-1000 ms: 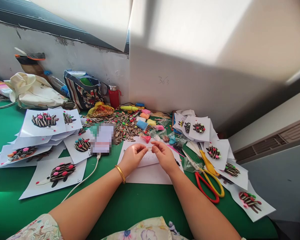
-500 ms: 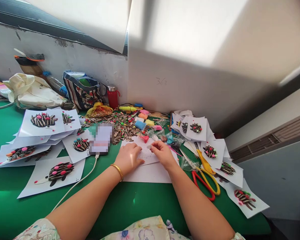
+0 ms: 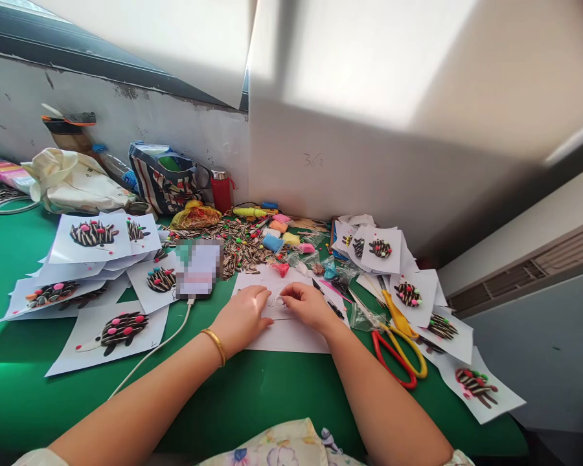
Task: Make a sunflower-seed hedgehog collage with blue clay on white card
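My left hand (image 3: 245, 317), with a gold bangle (image 3: 214, 345) at the wrist, rests on white paper (image 3: 291, 338), its thumb apart from the fingers. Thumb and fingers of my right hand (image 3: 309, 307) pinch a small whitish piece (image 3: 278, 300) low over the same paper; its material is too small to tell. Drawn lines on the sheet are mostly covered by my hands. Beside my right hand, a black pen (image 3: 334, 309) lies on the paper.
Scissors (image 3: 396, 353) and a yellow utility knife (image 3: 396, 314) lie at the right. Behind are striped seeds (image 3: 243, 243) and coloured clay packs (image 3: 273, 243). Hedgehog pictures (image 3: 121, 333) flank both sides. A cable (image 3: 168, 340) runs from a phone (image 3: 199, 272) on the left.
My right hand has moved left and slightly down with the whitish piece, uncovering the black pen. My left hand has shifted a little left and down.
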`<state>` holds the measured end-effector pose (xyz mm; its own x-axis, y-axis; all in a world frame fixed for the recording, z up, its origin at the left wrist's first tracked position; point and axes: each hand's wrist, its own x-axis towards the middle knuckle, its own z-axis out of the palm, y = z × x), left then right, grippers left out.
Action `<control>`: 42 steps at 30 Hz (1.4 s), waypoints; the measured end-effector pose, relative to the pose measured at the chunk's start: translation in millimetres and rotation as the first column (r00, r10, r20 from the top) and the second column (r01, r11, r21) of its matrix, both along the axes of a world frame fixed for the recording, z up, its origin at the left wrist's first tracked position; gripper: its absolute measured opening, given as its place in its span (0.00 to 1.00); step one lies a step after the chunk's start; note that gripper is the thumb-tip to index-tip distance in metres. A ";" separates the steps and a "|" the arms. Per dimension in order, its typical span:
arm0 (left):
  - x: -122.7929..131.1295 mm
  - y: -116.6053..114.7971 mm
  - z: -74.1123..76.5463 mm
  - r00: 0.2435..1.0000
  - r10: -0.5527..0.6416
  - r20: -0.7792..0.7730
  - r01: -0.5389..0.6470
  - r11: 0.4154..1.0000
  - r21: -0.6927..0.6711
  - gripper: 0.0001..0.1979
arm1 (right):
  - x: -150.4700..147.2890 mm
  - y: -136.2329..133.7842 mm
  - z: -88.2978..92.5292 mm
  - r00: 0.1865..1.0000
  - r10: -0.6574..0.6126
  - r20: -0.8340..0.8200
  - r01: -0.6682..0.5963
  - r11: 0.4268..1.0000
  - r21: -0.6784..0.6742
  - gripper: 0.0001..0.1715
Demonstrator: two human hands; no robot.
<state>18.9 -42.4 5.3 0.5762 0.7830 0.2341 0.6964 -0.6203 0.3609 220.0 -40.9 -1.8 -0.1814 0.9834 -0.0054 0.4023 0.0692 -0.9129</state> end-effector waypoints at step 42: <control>-2.6 -12.4 -10.7 0.993 0.028 -0.114 -0.009 0.988 0.157 0.17 | -9.0 -18.5 17.3 0.790 0.093 0.606 -0.165 0.984 0.064 0.20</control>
<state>16.3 -54.8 -5.4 0.5923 0.7530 0.2866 0.7397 -0.6492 0.1772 211.0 -59.4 15.5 -0.3028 0.9517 -0.0512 0.8454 0.2434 -0.4754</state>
